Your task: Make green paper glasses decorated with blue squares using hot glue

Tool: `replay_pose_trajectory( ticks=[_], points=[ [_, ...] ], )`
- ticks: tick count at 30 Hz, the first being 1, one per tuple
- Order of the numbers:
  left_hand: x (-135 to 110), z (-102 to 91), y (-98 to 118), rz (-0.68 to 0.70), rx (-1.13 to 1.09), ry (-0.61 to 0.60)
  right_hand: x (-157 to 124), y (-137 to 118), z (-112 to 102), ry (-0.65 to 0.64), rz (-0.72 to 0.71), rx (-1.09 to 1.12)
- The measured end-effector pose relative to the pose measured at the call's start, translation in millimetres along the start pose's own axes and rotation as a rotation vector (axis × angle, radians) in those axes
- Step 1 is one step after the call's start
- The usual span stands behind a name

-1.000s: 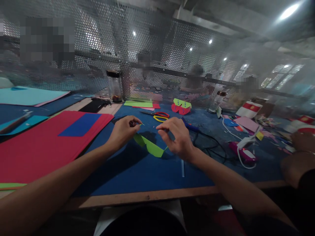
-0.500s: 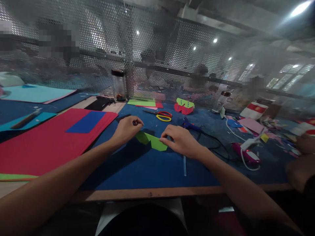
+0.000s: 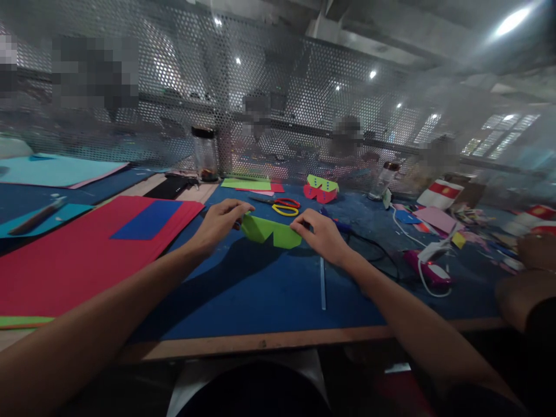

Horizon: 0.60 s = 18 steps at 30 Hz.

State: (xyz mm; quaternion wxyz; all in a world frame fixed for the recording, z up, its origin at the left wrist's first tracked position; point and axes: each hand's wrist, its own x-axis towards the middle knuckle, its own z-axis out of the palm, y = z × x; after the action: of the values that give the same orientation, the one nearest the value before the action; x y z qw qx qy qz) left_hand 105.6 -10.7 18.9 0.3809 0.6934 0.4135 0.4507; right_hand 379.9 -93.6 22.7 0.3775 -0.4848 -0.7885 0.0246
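Observation:
A piece of lime-green paper, with a small V notch in its lower edge, is stretched between my hands above the blue table top. My left hand is closed on its left end, and my right hand pinches the right end between thumb and fingers. Scissors with red and yellow handles lie just beyond the paper. Farther back stands a red and green paper shape with blue dots. Below my right hand lies a clear glue stick, and a blue glue gun is behind that hand.
Red sheets topped by a blue strip cover the left side. A glass jar and a phone are at the back. To the right are a magenta device with a white cable, paper scraps and another person's arm.
My hands have raised the green paper and turned its face more toward me, with the notch now clearer. The view has shifted slightly.

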Motion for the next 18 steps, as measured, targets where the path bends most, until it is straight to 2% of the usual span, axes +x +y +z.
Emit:
replay_pose_trajectory(
  ticks=[4,6,10,12,18],
  points=[
    [-0.2,-9.9,8.0,-0.020,-0.061,-0.025,3.2,2.9,-4.3,0.031,0.040,0.059],
    [-1.1,-17.4,13.7,0.016,-0.036,-0.056,4.2,1.9,-5.7,0.038,0.043,0.081],
    [-3.2,-30.5,19.9,0.098,0.059,-0.218,4.2,-2.2,-2.4,0.032,0.041,0.104],
    [-4.4,-33.2,17.3,0.094,0.046,-0.274,3.4,-4.7,1.0,0.018,0.049,0.106],
    [-9.1,-30.0,-0.1,0.060,0.005,-0.319,-0.4,-9.8,7.4,-0.024,0.056,0.137]
  ],
)
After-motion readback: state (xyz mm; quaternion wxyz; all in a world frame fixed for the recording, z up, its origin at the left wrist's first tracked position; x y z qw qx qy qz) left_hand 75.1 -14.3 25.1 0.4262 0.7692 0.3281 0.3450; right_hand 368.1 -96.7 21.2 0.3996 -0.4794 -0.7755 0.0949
